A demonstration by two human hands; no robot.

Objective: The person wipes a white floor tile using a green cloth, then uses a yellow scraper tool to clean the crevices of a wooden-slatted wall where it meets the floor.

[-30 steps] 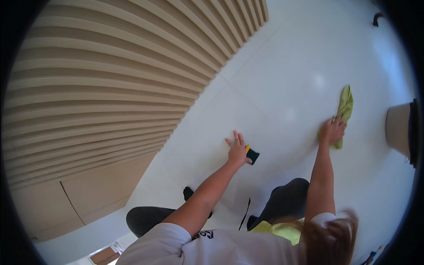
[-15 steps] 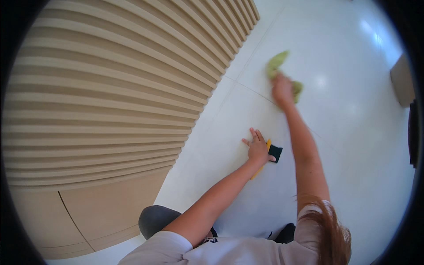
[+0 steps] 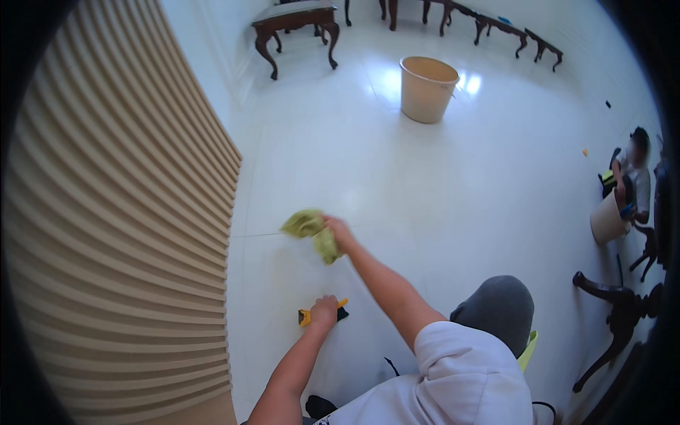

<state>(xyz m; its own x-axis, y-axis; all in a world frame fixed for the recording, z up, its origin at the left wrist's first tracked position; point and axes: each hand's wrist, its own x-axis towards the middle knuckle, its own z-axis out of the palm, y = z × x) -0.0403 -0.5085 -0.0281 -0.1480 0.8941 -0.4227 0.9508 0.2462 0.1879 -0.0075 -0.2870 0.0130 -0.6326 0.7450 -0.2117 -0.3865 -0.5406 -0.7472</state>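
Note:
A crumpled yellow-green cloth is bunched in my right hand, which is closed on it. Cloth and hand are a little blurred over the pale tiled floor, and I cannot tell if the cloth touches it. Nearer to me, my left hand is closed over a yellow-and-black hand tool at floor level. Yellow and dark ends stick out on both sides of the fingers. The palm hides the tool's middle, so its exact kind is unclear.
A ribbed beige panel runs along my left. Ahead stands a beige bucket, with a dark wooden table beyond it. At the right, another person is beside a second bucket, near dark carved furniture legs.
My view has swung up and right, bringing the buckets, furniture and other person into sight. The cloth has moved with my right hand. My left fingers, spread before, are now curled over the tool.

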